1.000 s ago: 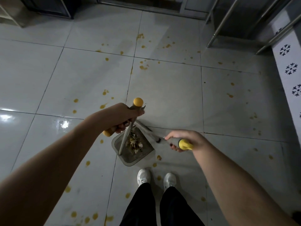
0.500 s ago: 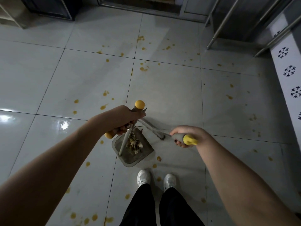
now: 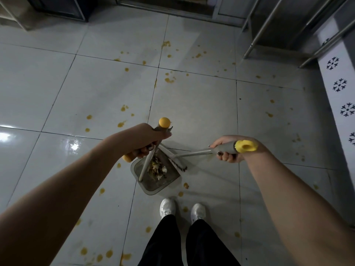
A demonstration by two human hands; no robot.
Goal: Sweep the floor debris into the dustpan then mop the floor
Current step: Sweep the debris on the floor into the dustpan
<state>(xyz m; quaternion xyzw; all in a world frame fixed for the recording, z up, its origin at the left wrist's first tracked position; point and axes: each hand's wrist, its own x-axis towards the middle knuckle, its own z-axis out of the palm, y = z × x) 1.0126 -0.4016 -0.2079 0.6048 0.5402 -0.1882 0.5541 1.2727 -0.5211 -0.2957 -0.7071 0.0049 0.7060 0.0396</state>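
While my left hand (image 3: 146, 140) grips the dustpan (image 3: 151, 186) handle and my right hand (image 3: 230, 150) grips the broom (image 3: 178, 163), whose head sits at the pan's lip with debris (image 3: 156, 167) piled inside, I judge sweeping nearly done; next, park both tools and mop the spotted floor (image 3: 192, 112).

The left hand (image 3: 143, 140) grips the dustpan handle (image 3: 146, 165); the right hand (image 3: 231, 150) grips the broom (image 3: 194, 153), bristles at the two o'clock edge of the dustpan (image 3: 153, 186), debris (image 3: 156, 168) inside.
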